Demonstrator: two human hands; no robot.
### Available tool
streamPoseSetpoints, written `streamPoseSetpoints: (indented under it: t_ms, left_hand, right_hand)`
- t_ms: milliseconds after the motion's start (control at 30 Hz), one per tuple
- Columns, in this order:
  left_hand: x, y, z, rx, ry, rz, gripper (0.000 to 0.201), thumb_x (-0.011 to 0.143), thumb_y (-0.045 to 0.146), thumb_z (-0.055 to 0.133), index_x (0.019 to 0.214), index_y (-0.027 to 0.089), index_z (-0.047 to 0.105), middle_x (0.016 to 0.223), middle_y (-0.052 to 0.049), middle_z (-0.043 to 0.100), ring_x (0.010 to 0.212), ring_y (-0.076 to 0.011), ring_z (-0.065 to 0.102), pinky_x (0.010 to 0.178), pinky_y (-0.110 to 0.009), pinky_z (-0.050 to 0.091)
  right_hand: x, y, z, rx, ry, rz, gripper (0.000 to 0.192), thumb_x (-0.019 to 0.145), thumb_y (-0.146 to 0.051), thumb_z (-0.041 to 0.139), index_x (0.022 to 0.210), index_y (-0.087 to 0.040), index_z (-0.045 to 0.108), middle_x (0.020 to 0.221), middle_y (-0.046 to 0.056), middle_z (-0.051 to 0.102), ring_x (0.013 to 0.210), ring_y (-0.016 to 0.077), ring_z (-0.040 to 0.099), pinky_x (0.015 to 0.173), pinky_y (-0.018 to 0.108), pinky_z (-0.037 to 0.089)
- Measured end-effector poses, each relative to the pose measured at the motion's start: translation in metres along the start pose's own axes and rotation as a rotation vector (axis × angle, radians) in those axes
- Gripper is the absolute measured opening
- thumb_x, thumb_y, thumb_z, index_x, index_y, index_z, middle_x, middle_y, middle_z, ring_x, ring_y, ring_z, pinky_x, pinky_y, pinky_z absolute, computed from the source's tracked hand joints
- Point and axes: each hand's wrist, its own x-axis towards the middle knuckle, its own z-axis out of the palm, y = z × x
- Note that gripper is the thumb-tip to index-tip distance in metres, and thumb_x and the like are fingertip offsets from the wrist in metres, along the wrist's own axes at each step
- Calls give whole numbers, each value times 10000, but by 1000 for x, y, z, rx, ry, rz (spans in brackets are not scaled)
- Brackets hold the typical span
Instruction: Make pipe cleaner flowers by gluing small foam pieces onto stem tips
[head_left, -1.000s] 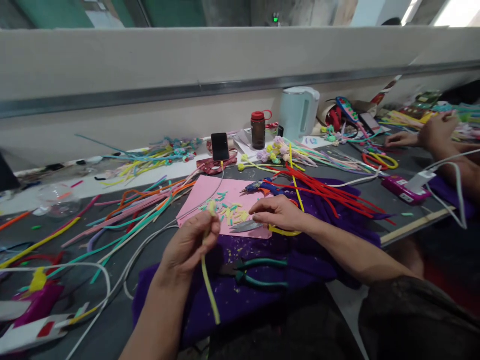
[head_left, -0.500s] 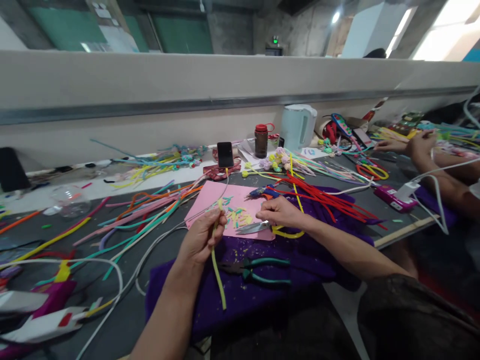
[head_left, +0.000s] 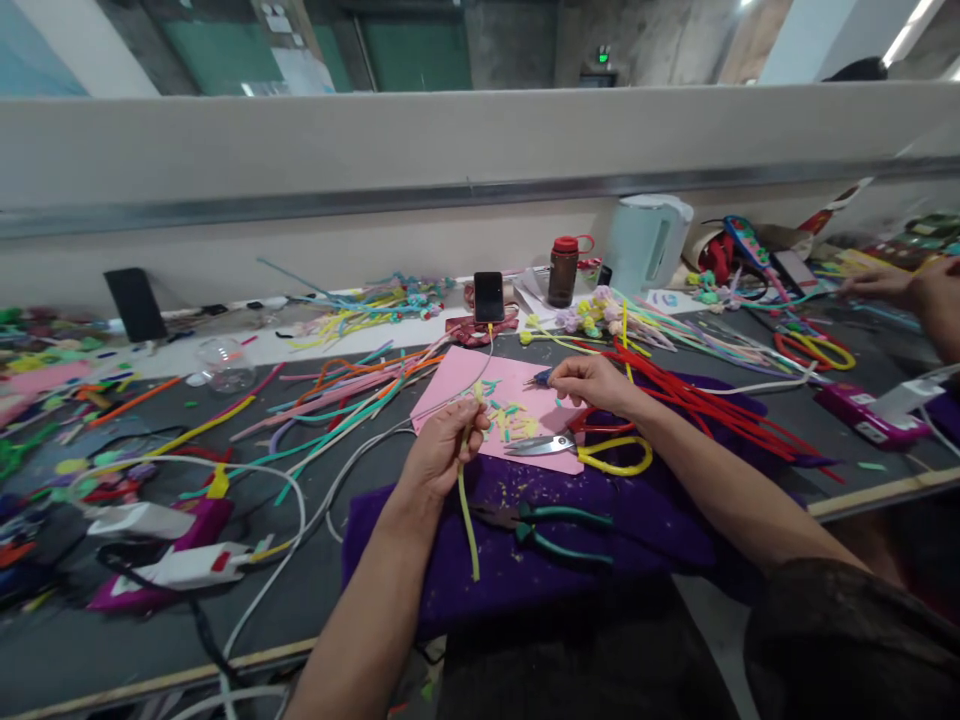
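Note:
My left hand (head_left: 442,450) is shut on a yellow-green pipe cleaner (head_left: 469,530), whose free end hangs down over the purple cloth (head_left: 645,535). My right hand (head_left: 594,385) lies further back on the pink sheet (head_left: 457,385), fingers curled over a blue tool (head_left: 541,378). I cannot tell whether they grip it. Yellow-handled scissors (head_left: 577,447) lie free on the sheet's near edge, among short cut bits. Green-handled pliers (head_left: 559,525) rest on the cloth between my arms.
Long pipe cleaners fan out to the left (head_left: 330,410), with red ones at the right (head_left: 705,400). At the back stand a phone (head_left: 489,297), a brown bottle (head_left: 562,272) and a kettle (head_left: 645,240). Glue guns and cables (head_left: 172,565) lie near left. Another person's hands (head_left: 919,290) work at far right.
My right hand has let go of the scissors and moved back to the blue tool. The camera has swung left. My left hand still holds the pipe cleaner.

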Motion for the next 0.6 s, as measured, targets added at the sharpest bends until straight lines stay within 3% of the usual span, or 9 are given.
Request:
streamPoseSetpoints:
  t_ms: [233, 600]
  left_hand:
    - [1, 0, -1, 29, 17, 4, 209, 680, 287, 654, 762, 112, 573, 575, 23, 558, 356, -16, 415, 278, -123, 230]
    - [2, -2, -1, 65, 22, 1, 201, 687, 282, 653, 754, 107, 579, 585, 18, 564, 353, -9, 404, 293, -119, 235]
  right_hand:
    - [-3, 19, -3, -85, -4, -24, 173, 735, -284, 549, 737, -129, 625, 584, -5, 587, 479, 84, 507, 453, 188, 385]
    - [-13, 20, 8, -453, -76, -122, 176, 772, -234, 512, 744, -139, 658, 660, 2, 638, 584, 98, 550, 543, 186, 352]
